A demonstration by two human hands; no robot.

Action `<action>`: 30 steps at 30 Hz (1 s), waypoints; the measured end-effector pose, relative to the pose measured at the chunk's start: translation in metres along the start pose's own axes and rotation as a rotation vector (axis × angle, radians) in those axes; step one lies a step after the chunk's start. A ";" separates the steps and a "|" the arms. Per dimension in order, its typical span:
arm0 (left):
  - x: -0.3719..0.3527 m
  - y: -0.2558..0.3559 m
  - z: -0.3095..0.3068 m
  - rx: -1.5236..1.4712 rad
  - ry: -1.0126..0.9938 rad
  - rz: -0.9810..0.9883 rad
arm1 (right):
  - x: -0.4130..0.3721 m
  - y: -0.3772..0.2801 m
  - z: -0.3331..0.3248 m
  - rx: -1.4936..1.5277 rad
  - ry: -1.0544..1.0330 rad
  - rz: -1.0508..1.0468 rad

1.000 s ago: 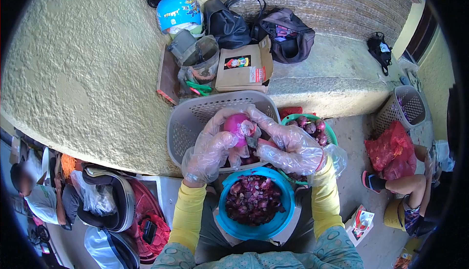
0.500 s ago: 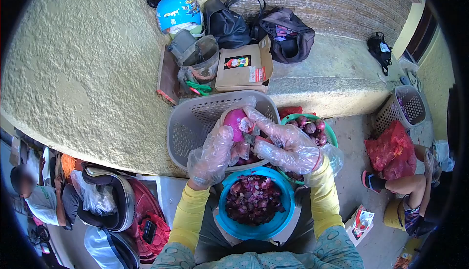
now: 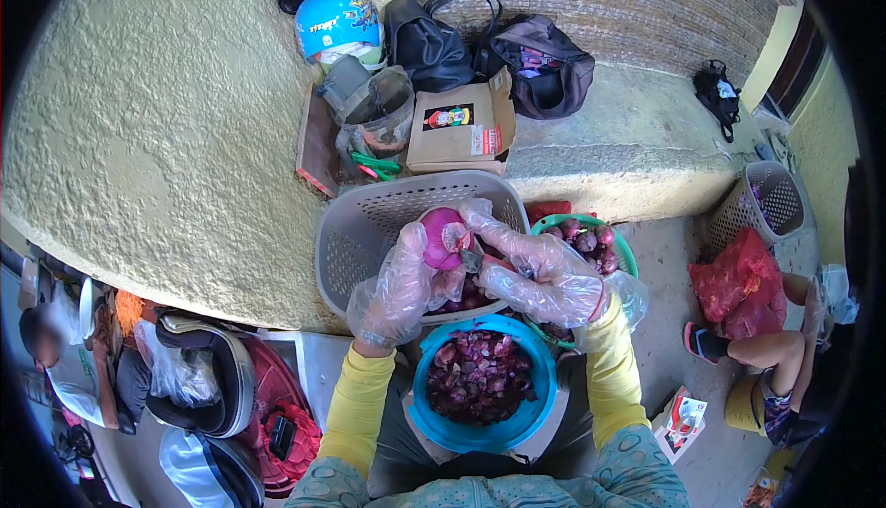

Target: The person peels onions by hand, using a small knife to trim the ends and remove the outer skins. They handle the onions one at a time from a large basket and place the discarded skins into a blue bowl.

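My left hand (image 3: 406, 277), in a clear plastic glove, is closed around a peeled red onion (image 3: 440, 237) above the grey basket (image 3: 346, 222). Opposite it, my right hand (image 3: 544, 263), gloved too, is closed on what looks like a small knife (image 3: 472, 260); its dark blade is by the onion and the handle is mostly hidden by the fingers. The right fingertips reach to the onion's side. More red onions (image 3: 452, 306) lie in the basket under my hands. Nearest my lap, a blue basin (image 3: 537, 408) holds dark onion skins (image 3: 480, 374).
Right of the basket stands a green basin (image 3: 628, 259) with unpeeled onions. Behind are a cardboard box (image 3: 452, 153), bags and helmets on a ledge. A person sits at right by a red mesh sack (image 3: 738, 277); another person is at far left, beyond a motorcycle seat.
The onion has come slightly down and turned in my left hand, showing a pale patch. My right fingers have shifted a little on its side. The person at far left has moved slightly.
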State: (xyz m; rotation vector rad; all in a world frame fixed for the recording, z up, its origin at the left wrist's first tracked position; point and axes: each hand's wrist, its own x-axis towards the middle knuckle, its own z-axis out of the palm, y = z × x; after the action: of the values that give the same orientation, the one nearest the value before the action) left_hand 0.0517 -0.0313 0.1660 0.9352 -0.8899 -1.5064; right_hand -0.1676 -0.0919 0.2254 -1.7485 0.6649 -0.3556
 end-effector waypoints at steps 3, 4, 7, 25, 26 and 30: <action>0.002 0.000 0.008 -0.057 0.121 -0.056 | 0.006 0.022 0.003 -0.063 0.110 -0.342; 0.004 -0.001 0.009 -0.057 0.121 -0.056 | 0.007 0.023 0.002 -0.066 0.089 -0.316; 0.008 -0.006 0.006 -0.126 0.147 -0.003 | 0.009 0.026 0.003 -0.058 0.082 -0.340; 0.006 -0.005 0.004 -0.046 0.091 0.026 | 0.004 0.006 0.005 0.078 0.032 -0.204; 0.007 -0.006 0.004 -0.061 0.100 0.019 | 0.005 0.008 0.006 0.062 0.039 -0.241; 0.006 -0.004 0.006 -0.064 0.093 0.032 | 0.007 0.013 0.010 0.143 0.065 -0.249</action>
State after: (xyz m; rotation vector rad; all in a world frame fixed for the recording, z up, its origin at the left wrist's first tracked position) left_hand 0.0436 -0.0361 0.1642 0.9327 -0.7820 -1.4436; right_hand -0.1598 -0.0904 0.2091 -1.6907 0.4561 -0.6188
